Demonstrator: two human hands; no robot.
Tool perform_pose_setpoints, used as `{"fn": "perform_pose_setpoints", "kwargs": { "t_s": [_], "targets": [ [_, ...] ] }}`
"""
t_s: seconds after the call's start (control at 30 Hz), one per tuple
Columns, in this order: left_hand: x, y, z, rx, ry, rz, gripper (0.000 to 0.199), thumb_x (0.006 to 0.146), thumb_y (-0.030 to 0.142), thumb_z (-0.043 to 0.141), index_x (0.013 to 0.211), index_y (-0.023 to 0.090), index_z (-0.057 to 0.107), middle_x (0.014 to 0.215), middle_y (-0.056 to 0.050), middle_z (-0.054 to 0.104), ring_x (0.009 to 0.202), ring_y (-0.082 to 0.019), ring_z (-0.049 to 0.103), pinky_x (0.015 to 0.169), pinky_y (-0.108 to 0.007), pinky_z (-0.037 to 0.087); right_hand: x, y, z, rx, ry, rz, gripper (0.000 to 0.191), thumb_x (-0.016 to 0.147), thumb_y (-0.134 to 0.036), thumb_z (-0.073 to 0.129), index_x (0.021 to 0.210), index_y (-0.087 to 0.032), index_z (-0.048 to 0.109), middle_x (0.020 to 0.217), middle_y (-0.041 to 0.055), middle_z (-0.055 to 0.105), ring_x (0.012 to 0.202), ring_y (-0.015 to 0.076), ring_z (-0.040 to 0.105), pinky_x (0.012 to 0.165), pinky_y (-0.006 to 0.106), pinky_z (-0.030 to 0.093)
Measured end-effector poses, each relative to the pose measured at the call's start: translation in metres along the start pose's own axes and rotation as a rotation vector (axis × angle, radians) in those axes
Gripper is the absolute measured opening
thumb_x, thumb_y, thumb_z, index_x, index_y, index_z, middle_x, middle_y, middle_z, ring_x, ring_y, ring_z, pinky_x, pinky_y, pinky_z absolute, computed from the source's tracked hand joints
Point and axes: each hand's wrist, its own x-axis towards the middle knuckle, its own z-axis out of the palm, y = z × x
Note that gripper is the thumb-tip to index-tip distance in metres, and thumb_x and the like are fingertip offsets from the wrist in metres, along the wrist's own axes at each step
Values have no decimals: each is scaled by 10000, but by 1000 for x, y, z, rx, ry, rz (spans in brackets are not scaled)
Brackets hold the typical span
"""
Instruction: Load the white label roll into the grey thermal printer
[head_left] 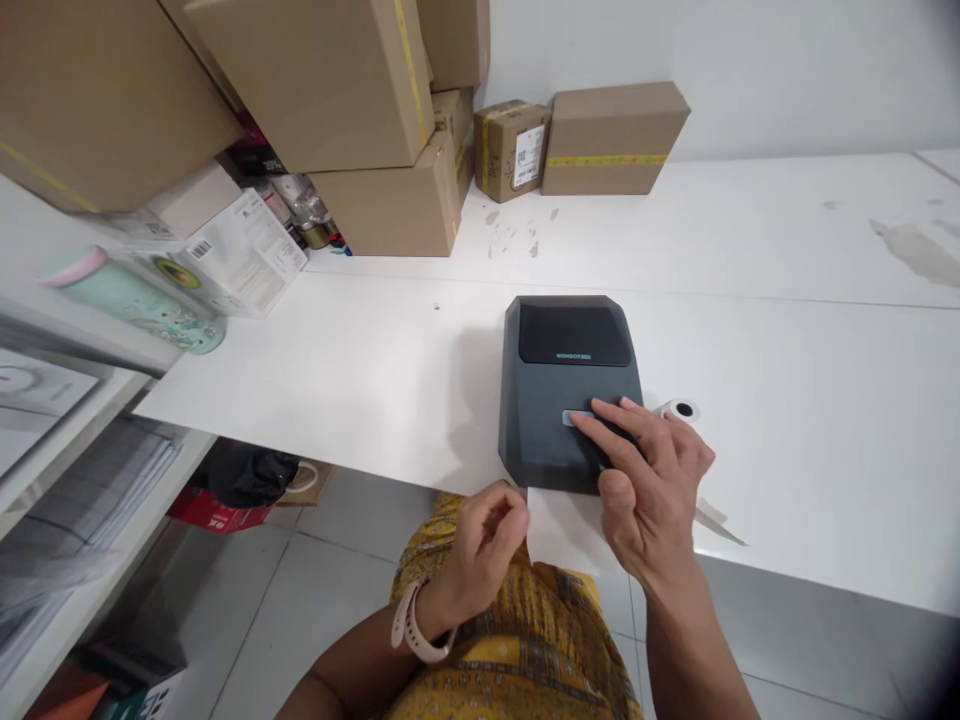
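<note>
A dark grey label printer point(562, 440) sits at the front edge of the white table. My right hand point(652, 480) rests over its right side, fingers stretched out and open, with the index fingertip on the pale button point(568, 418). From the printer's front, a blank white label point(566, 525) hangs out over the table edge. Just left of this label is my left hand point(484, 540), wearing a pink wristband. Its fingers are curled closed, thumb close to the label's left edge, with nothing visible between them. Beyond my right hand lies a small white paper roll point(681, 410), partly covered.
Stacked cardboard boxes point(390, 200) stand at the back left, with two smaller boxes point(607, 140) by the wall. A mint green bottle point(142, 300) leans near a white box point(240, 255). A thin paper strip point(720, 525) lies right of my hand. Shelves point(82, 440) border the left.
</note>
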Motion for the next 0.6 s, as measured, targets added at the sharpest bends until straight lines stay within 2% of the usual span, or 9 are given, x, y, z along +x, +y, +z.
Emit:
{"fn": "perform_pose_setpoints", "kwargs": {
  "t_s": [0.07,0.1,0.13,0.17,0.2,0.27,0.37,0.47,0.6],
  "targets": [
    [1,-3,-5,78,181,190,330,1041,445,491,827,209,577,748,-3,537,647,-146,512,628,-286,451,4,-3,-2,-67,1,-33,440,1097,-403,313,1247,-271,706,1256,68,715,1236,253,627,1163,505,295],
    [4,-4,-7,137,279,303,250,1037,408,501,915,216,607,863,-35,595,766,-177,590,713,-312,506,5,-4,-3,-103,-1,-48,427,1095,-405,330,1232,-263,709,1247,68,722,1213,250,636,1169,509,287],
    [7,-3,-9,211,365,411,194,1025,384,518,1027,222,624,1019,-75,631,940,-220,637,832,-359,541,7,-5,-4,-142,-1,-62,414,1092,-412,347,1211,-258,713,1246,67,727,1206,252,638,1178,518,275],
    [11,-2,-10,294,427,502,218,1012,371,535,1153,227,618,1199,-115,620,1142,-268,621,968,-424,531,9,-6,-4,-181,2,-75,398,1088,-421,369,1185,-255,718,1256,66,729,1222,261,630,1190,530,257],
    [16,1,-11,381,459,574,312,999,370,550,1274,228,587,1372,-146,562,1326,-314,540,1090,-493,476,11,-7,-5,-212,4,-90,380,1082,-430,392,1155,-254,721,1272,63,727,1257,275,614,1203,545,235],
    [26,10,-10,548,458,662,482,981,392,566,1425,212,514,1599,-173,395,1538,-376,316,1218,-590,334,15,-6,-5,-232,-2,-116,339,1072,-432,429,1095,-251,714,1303,54,723,1351,301,558,1226,571,191],
    [40,21,-7,689,372,712,571,976,440,553,1480,180,479,1704,-185,254,1596,-428,169,1234,-672,260,23,-1,-3,-156,-57,-125,262,1058,-398,484,1020,-240,690,1313,41,726,1437,314,495,1247,597,143],
    [47,22,-3,684,271,693,613,974,462,572,1500,170,457,1710,-206,233,1593,-442,175,1224,-696,267,26,8,-1,-30,-114,-103,249,1055,-402,497,993,-240,676,1337,46,713,1473,316,461,1257,619,133],
    [48,10,0,551,182,601,790,973,469,630,1621,204,264,1695,-227,258,1569,-409,280,1225,-651,327,7,20,2,203,-88,-15,297,1053,-412,480,1196,-242,678,1520,91,573,1514,333,412,1219,606,308]
  ]
}}
